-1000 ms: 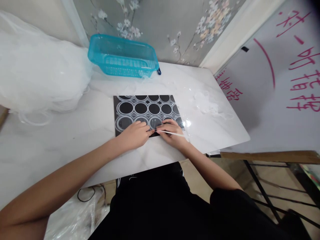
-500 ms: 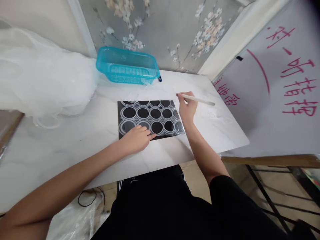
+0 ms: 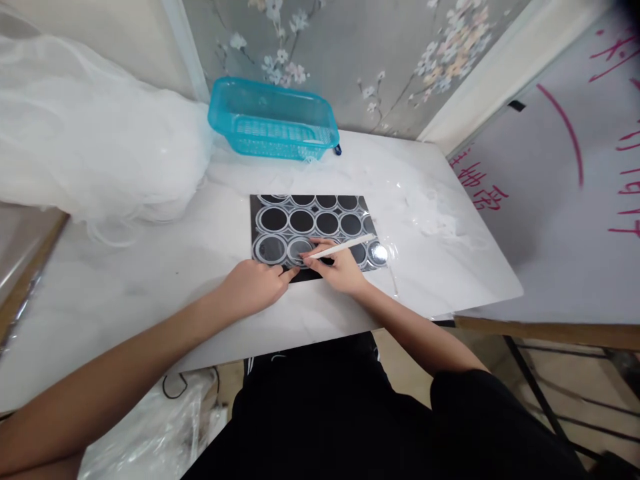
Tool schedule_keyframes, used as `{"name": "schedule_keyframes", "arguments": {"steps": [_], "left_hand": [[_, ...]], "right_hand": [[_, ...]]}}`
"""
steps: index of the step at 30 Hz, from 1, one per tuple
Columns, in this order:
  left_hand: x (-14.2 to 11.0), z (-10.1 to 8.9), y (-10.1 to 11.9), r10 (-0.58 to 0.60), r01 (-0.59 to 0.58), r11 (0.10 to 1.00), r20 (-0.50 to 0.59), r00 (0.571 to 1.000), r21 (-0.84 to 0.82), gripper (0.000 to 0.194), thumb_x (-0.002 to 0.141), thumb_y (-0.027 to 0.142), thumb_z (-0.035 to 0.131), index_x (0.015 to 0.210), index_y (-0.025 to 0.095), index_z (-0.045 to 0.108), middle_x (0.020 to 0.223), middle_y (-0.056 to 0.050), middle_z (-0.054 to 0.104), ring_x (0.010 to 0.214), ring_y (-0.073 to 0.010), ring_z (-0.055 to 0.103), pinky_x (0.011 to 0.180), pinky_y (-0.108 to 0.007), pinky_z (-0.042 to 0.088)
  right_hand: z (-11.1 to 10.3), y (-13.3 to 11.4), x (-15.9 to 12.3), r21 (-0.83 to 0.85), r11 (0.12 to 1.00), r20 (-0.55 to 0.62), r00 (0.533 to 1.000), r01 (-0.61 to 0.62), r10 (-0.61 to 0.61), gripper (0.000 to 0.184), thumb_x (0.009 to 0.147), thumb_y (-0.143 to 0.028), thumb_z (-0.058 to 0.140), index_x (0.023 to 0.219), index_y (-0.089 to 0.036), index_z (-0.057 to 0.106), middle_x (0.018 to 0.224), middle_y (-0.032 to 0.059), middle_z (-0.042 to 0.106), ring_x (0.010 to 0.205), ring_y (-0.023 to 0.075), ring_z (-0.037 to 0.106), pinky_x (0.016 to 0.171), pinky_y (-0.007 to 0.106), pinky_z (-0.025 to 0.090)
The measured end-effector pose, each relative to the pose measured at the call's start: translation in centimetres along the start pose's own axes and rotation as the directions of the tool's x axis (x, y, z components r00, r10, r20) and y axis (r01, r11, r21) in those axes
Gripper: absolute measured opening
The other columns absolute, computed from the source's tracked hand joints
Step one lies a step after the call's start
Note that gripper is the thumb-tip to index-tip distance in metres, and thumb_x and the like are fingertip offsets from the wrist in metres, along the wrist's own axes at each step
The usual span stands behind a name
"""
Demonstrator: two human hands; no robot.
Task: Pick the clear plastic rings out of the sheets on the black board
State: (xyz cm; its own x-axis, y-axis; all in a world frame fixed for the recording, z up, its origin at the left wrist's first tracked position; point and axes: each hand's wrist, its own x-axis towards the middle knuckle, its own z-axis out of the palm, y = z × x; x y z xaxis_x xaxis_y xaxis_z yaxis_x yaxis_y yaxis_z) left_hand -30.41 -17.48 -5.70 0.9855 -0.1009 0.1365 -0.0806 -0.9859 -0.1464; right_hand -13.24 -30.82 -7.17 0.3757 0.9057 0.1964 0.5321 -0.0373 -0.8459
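Observation:
A flat black sheet (image 3: 301,220) patterned with rows of grey-ringed black circles lies on the white table. My left hand (image 3: 257,287) rests on its lower left edge, one finger stretched along the edge and the others partly bent, holding nothing. In my right hand (image 3: 343,269) is a slender white pen-like tool (image 3: 345,246), pinched between the fingers and slanting up to the right. Its lower end is at a circle in the bottom row, close to my left fingertips. Whether that end touches the sheet I cannot tell.
Behind the sheet stands a blue plastic basket (image 3: 280,137), a small dark blue object (image 3: 338,150) beside it. White gauzy material (image 3: 95,133) is heaped at left. Clear scraps (image 3: 437,217) lie at right, near a whiteboard (image 3: 545,240) with red writing.
My right hand has moved left and toward me with the white tool, from beyond the sheet's right edge onto its bottom row. My left hand has shifted slightly left along the sheet. The view has turned.

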Motion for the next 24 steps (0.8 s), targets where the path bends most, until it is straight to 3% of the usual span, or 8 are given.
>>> {"name": "schedule_keyframes", "arguments": {"steps": [8,14,18,24], "left_hand": [[-0.3,0.7,0.6,-0.045,0.047,0.999,-0.058,0.997,0.023,0.031,0.089,0.022,0.046,0.116,0.015,0.062,0.060,-0.002,0.063,0.048,-0.0185,0.060,0.040,-0.025,0.029],[0.2,-0.1,1.1,-0.107,0.112,0.993,-0.121,0.987,0.032,0.028,0.091,0.028,0.044,0.087,0.013,0.066,0.057,-0.003,0.062,0.049,-0.0193,0.060,0.041,-0.027,0.030],[0.5,-0.3,1.4,-0.102,0.110,0.993,-0.188,0.977,0.032,0.031,0.090,0.027,0.044,0.066,0.016,0.060,0.054,-0.002,0.058,0.048,-0.0177,0.057,0.041,-0.028,0.028],[0.5,-0.2,1.4,-0.116,0.112,0.993,-0.161,0.980,-0.033,0.033,0.092,0.030,0.042,0.070,0.016,0.062,0.056,-0.002,0.058,0.051,-0.0154,0.057,0.043,-0.026,0.028]], "right_hand": [[0.1,0.3,-0.2,0.018,1.000,-0.016,1.000,0.002,-0.001,0.010,0.082,-0.025,0.063,0.086,-0.022,0.072,0.092,0.0039,0.074,0.119,0.0237,0.054,0.100,0.039,0.044],[0.2,0.3,-0.3,0.035,0.999,-0.031,0.999,-0.009,0.010,0.011,0.083,-0.026,0.062,0.087,-0.023,0.072,0.093,0.0034,0.073,0.118,0.0230,0.055,0.100,0.039,0.043],[0.2,0.2,-0.4,0.032,0.999,-0.032,0.999,-0.012,0.013,0.011,0.083,-0.025,0.062,0.086,-0.022,0.072,0.092,0.0030,0.074,0.119,0.0223,0.054,0.101,0.037,0.043],[0.2,0.3,-0.5,0.010,1.000,-0.027,1.000,0.007,-0.007,0.011,0.083,-0.025,0.062,0.086,-0.023,0.072,0.093,0.0026,0.073,0.119,0.0226,0.054,0.101,0.039,0.043]]}}
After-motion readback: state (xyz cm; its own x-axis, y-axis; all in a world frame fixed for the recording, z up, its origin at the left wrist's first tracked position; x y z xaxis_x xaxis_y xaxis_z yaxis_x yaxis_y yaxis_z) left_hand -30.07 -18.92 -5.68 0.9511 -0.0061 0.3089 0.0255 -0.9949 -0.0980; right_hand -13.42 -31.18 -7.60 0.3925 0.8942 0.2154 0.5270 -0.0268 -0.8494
